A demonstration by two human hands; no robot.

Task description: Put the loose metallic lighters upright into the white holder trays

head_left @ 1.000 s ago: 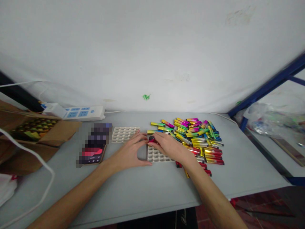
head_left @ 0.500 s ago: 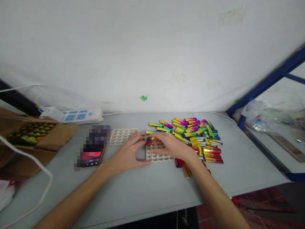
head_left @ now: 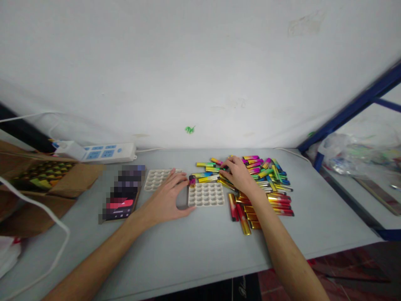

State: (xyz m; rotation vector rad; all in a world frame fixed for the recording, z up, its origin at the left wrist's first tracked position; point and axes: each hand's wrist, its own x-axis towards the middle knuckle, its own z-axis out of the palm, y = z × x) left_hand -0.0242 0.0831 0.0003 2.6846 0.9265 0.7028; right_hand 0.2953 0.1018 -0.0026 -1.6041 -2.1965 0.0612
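A white tray (head_left: 206, 195) with rows of round sockets lies on the grey table (head_left: 188, 246). One small red and purple stick (head_left: 192, 180) stands upright in its far left corner. My left hand (head_left: 166, 200) rests against the tray's left edge, fingers curved round that corner and touching the stick. My right hand (head_left: 238, 174) lies on the pile of shiny coloured sticks (head_left: 266, 184) right of the tray, fingers bent onto one near the pile's far left. Whether it grips one is hidden.
A second socket tray (head_left: 156, 177) lies left of my left hand, beside a blurred phone (head_left: 122, 194). A white power strip (head_left: 100, 152) sits by the wall. An open cardboard box (head_left: 44, 179) with coloured sticks stands at far left, and a white cable (head_left: 59, 246) loops nearby.
My right hand left the tray's far left corner, where a stick now stands, and moved right and away onto the pile. My left hand stayed at the tray's left edge.
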